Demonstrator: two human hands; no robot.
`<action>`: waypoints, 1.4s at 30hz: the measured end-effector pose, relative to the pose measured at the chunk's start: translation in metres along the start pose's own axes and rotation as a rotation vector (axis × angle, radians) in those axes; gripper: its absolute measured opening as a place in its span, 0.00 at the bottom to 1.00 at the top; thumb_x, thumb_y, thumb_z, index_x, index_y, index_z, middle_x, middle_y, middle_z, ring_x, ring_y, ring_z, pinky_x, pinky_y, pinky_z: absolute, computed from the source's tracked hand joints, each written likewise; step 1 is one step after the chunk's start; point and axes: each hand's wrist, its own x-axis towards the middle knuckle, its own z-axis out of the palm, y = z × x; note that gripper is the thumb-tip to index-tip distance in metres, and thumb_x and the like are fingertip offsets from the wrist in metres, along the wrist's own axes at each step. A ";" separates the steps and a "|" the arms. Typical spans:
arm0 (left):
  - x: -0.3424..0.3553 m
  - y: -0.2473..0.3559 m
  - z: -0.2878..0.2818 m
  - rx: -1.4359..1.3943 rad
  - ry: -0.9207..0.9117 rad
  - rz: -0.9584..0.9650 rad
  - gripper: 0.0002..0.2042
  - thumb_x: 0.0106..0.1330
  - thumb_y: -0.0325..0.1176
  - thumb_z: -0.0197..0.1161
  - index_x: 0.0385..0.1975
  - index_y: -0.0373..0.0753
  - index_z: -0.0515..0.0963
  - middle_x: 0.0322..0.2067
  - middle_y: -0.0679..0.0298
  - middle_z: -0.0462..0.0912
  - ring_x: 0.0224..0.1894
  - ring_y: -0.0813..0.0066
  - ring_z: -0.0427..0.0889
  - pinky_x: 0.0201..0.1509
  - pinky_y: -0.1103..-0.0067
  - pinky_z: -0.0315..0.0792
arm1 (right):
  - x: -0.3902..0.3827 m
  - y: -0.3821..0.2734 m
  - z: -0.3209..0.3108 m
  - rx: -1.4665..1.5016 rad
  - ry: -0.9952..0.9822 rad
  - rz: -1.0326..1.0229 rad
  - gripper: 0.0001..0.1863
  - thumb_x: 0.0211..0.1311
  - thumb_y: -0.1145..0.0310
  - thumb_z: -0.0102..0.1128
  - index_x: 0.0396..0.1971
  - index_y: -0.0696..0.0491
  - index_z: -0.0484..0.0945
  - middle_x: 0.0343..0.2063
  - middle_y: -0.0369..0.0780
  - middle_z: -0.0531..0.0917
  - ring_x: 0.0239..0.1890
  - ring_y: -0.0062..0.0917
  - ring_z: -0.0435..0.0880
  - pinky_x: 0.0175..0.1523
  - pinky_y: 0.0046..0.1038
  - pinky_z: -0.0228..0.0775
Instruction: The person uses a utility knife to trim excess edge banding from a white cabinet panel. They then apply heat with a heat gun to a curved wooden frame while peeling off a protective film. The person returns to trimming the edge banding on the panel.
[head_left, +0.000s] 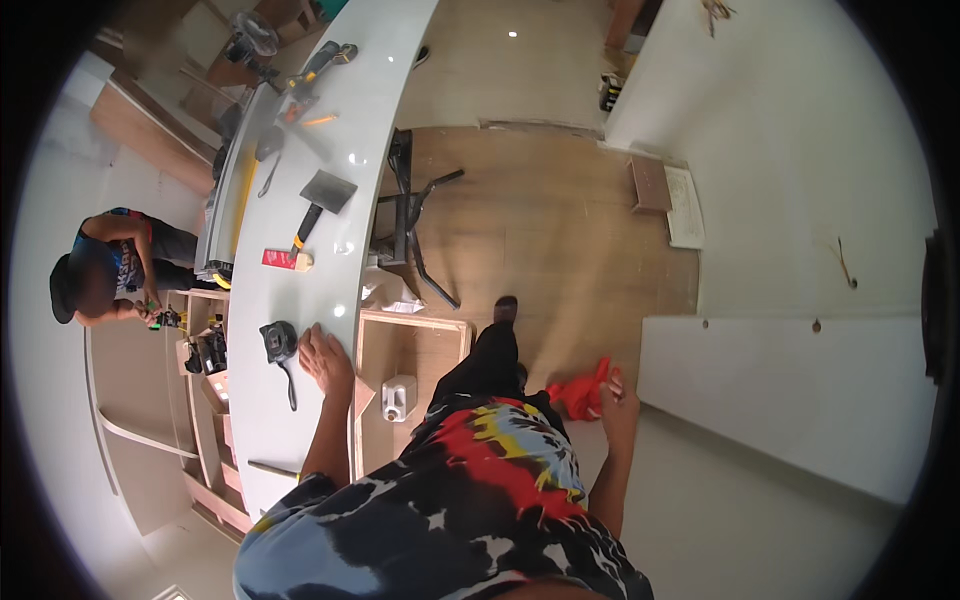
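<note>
My left hand rests on the long white countertop, close to its edge, with its fingers stretched out and nothing in them. Just left of the fingertips lies a black tape measure with a wrist strap. Down at my right side, my right hand is closed on a bunched red cloth, which hangs beside my leg. Farther along the countertop lie a mallet with a broad dark head and a red-handled paintbrush.
A yellow-and-black cordless power tool lies at the countertop's far end. Beneath the edge stand a black metal stand, a wooden frame and a white jug. A white panel juts out at right. Another person works at far left.
</note>
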 end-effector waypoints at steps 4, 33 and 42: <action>0.003 0.011 -0.012 0.004 0.019 -0.010 0.22 0.74 0.36 0.57 0.67 0.39 0.72 0.65 0.51 0.71 0.71 0.47 0.64 0.76 0.54 0.54 | 0.088 -0.128 0.075 -0.243 -0.272 -0.214 0.25 0.66 0.65 0.70 0.60 0.60 0.77 0.48 0.49 0.87 0.49 0.34 0.88 0.55 0.34 0.80; 0.181 0.191 0.007 -0.128 0.439 -1.045 0.16 0.68 0.29 0.67 0.55 0.34 0.80 0.57 0.51 0.80 0.61 0.49 0.78 0.67 0.61 0.71 | 0.224 -0.424 0.581 -0.612 -1.333 -1.509 0.45 0.50 0.73 0.73 0.71 0.57 0.64 0.67 0.59 0.67 0.64 0.57 0.73 0.62 0.55 0.69; 0.188 0.180 0.029 0.036 0.401 -1.159 0.23 0.67 0.35 0.69 0.61 0.36 0.77 0.61 0.51 0.78 0.65 0.49 0.74 0.70 0.59 0.68 | 0.223 -0.450 0.641 -0.374 -1.597 -1.786 0.39 0.53 0.63 0.78 0.65 0.58 0.73 0.67 0.55 0.69 0.67 0.49 0.71 0.70 0.47 0.63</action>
